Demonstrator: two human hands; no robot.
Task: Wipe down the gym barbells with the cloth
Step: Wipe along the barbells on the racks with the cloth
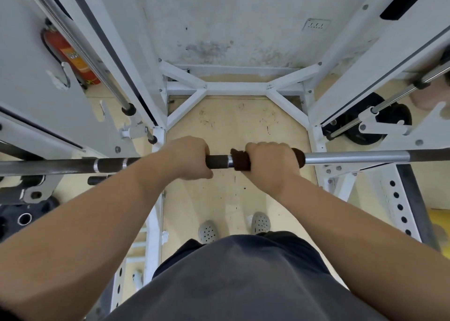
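Note:
A long barbell [353, 157] runs across the whole view at chest height inside a white rack. Its middle section is dark and knurled with silver rings; the stretch right of my hands is bright silver. My left hand [188, 157] is wrapped bare around the dark part of the bar. Just to its right, my right hand [270, 163] grips the bar through a dark brown cloth [239, 159], which is wrapped around the bar and sticks out on both sides of my fist.
White rack uprights [399, 199] with holes flank me on both sides. Black weight plates [379, 123] sit at the right and lower left [24, 219]. A red fire extinguisher [70, 57] stands at the far left. The white wall and the rack base frame [236, 85] lie ahead.

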